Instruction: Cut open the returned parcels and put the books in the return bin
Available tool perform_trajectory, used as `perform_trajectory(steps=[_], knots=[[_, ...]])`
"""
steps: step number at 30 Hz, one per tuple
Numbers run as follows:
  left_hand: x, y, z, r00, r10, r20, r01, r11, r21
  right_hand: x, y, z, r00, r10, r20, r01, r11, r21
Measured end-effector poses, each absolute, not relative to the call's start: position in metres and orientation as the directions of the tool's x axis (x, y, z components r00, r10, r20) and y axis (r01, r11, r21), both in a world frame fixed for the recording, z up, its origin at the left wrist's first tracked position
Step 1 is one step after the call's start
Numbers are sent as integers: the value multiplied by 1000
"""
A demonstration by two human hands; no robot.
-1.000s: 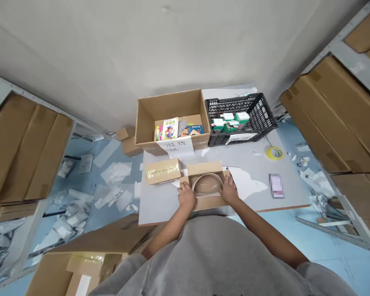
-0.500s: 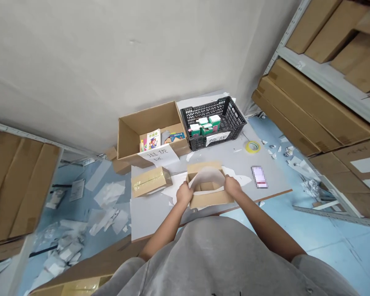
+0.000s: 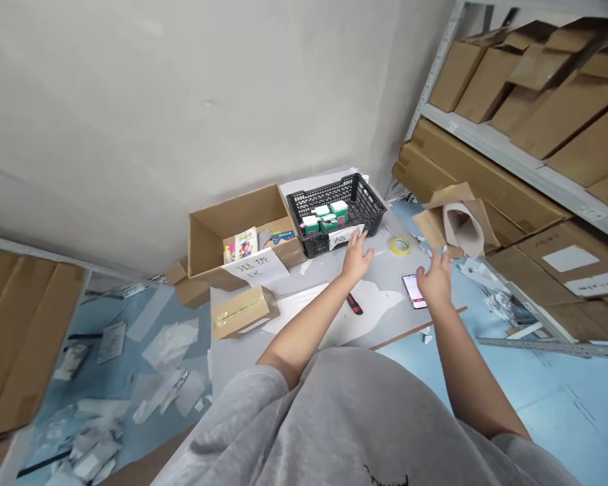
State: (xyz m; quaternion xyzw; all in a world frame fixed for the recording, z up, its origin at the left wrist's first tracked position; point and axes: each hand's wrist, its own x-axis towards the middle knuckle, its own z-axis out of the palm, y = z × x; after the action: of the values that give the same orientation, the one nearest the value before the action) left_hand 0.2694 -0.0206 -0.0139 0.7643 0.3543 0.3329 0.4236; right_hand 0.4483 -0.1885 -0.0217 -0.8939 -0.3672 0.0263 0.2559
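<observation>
Both splayed: left hand (image 3: 357, 260) before black crate (image 3: 371, 220), right hand (image 3: 436, 282) beside phone (image 3: 413, 290). Tilted open carton (image 3: 432, 226) with curved pale liner (image 3: 469, 233) just beyond right fingertips, near right end of tabletop (image 3: 385, 266); cannot tell if touching. Best steered by walls, without crushing liner.

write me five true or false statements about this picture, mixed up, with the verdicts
1. The black crate holds green-and-white packs. True.
2. The left hand is gripping the cutter. False: the hand is open, and the cutter lies on the table.
3. The yellow tape roll is on the table. True.
4. The books are inside the black crate. False: they are in the large cardboard box beside it.
5. The right hand has its fingers spread. True.
</observation>
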Motion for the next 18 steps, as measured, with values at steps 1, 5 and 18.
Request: perform_trajectory(steps=[1, 5, 18], knots=[[243, -25, -30, 496, 849, 182, 303, -365, 880, 430, -177, -33, 673, 731, 114, 680, -551, -483], [111, -41, -97, 201, 975, 98, 504, -189, 843, 348, -132, -78, 388, 922, 5, 773, -323, -546], [-221, -70, -198, -640, 732, -231, 376, 562, 737, 74, -27, -185, -268, 882, -388, 511, -212, -833]])
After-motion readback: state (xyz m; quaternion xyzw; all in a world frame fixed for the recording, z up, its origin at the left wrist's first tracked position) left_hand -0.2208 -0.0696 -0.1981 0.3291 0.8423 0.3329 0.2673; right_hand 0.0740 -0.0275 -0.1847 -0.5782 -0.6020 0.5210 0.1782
